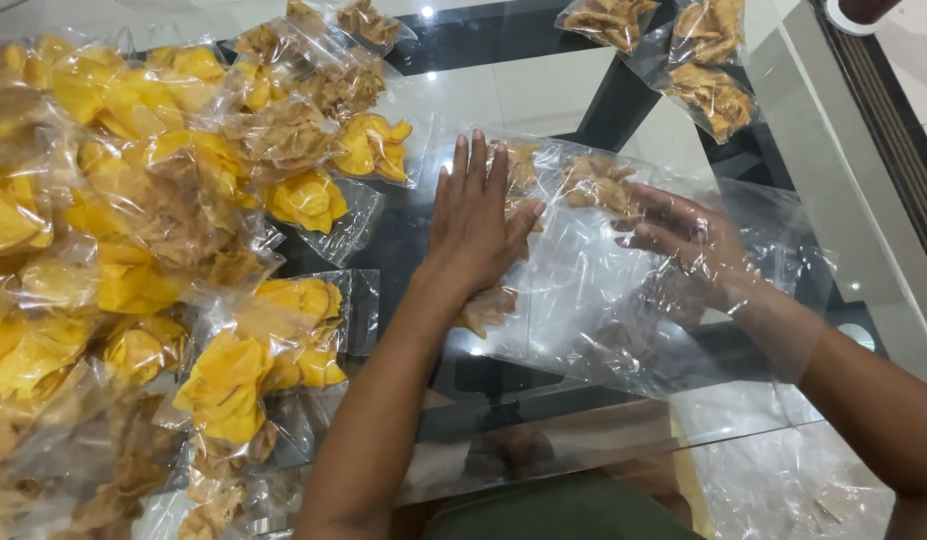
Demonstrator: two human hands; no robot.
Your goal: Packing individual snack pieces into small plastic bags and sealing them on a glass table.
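Head view looks down on a glossy glass counter (543,95) with dark bands across it. Near its middle lies a large clear plastic bag (583,290), thin and crinkled, holding a few brown fried chips (595,182) near its far end. The left hand (475,215) rests flat on the bag's left part, fingers spread and straight, pressing the film down. The right hand (688,240) is inside the bag, seen through the plastic, fingers loosely extended toward the chips and pinching nothing that I can make out.

Judging by its look, the bag is very light, limp and slippery, likely to slide on the glass unless pinned, so the open edge nearest the person seems the best place to take hold. The chips look brittle and would crack under a squeeze.

To the left sits a heap of sealed clear packets of yellow and brown chips (133,230), wavy and irregular in shape. More small packets of brown chips (708,70) lie at the far right of the counter.
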